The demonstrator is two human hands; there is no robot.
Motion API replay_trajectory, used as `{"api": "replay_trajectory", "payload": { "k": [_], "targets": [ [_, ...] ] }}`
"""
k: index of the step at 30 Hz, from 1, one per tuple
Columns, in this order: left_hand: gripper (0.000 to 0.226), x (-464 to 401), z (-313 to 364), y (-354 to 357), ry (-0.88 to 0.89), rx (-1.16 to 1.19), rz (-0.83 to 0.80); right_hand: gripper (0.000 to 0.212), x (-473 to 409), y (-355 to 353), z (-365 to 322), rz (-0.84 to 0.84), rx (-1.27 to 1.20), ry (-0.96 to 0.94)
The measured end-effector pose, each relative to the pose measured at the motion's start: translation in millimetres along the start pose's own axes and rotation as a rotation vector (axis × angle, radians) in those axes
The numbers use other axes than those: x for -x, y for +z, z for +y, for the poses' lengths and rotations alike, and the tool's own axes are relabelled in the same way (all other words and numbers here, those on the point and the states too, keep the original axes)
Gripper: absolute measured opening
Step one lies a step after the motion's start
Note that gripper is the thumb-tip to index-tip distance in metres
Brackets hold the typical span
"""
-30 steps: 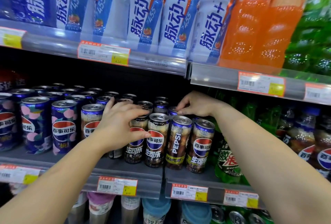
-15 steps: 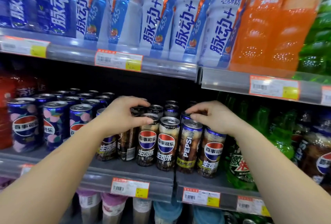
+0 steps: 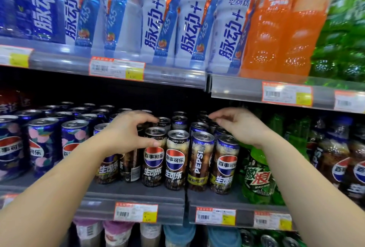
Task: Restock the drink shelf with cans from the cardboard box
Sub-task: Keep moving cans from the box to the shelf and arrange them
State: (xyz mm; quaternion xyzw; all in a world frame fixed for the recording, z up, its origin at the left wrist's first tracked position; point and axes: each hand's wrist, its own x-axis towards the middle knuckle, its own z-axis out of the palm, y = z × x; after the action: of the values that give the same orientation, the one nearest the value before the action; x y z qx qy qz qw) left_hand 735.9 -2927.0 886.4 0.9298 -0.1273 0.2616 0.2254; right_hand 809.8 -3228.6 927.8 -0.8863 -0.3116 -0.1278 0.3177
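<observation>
Tall dark Pepsi cans [image 3: 174, 159] stand in rows on the middle shelf [image 3: 138, 195]. My left hand [image 3: 126, 132] curls over the top of one dark can [image 3: 131, 165] in the front row, left of centre; the can's barcode side faces me. The thumb lies against the neighbouring can [image 3: 154, 159]. My right hand [image 3: 241, 126] hovers just above the cans at the right end of the group, fingers loosely bent and holding nothing. The cardboard box is out of view.
Blue peach-pattern Pepsi cans [image 3: 45, 148] fill the shelf to the left. A green Mountain Dew bottle [image 3: 256, 177] and Pepsi bottles [image 3: 335, 157] stand to the right. The upper shelf [image 3: 237, 86] overhangs closely, holding white-blue and orange bottles [image 3: 276, 29]. More cans and bottles sit below.
My right hand has lifted off the can tops and drawn slightly right. My left hand stays wrapped on the same dark can, and the view has shifted a little.
</observation>
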Motion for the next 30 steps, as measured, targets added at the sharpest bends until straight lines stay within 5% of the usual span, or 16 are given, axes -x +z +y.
{"api": "replay_trajectory", "payload": {
  "k": [3,8,23,30],
  "targets": [
    [0.104,2,-6,-4,-0.022,-0.056,-0.032,0.022,-6,14,-11,-0.056,0.066,-0.043],
    [0.114,17,-13,-6,0.010,-0.236,0.033,0.022,-36,49,-42,-0.179,0.123,-0.103],
    [0.102,33,-22,2,0.038,-0.165,0.158,0.029,-96,83,-39,-0.275,0.200,-0.141],
    [0.101,33,-24,4,0.045,-0.203,0.162,0.007,-105,85,-37,-0.258,0.233,-0.156]
  ]
}}
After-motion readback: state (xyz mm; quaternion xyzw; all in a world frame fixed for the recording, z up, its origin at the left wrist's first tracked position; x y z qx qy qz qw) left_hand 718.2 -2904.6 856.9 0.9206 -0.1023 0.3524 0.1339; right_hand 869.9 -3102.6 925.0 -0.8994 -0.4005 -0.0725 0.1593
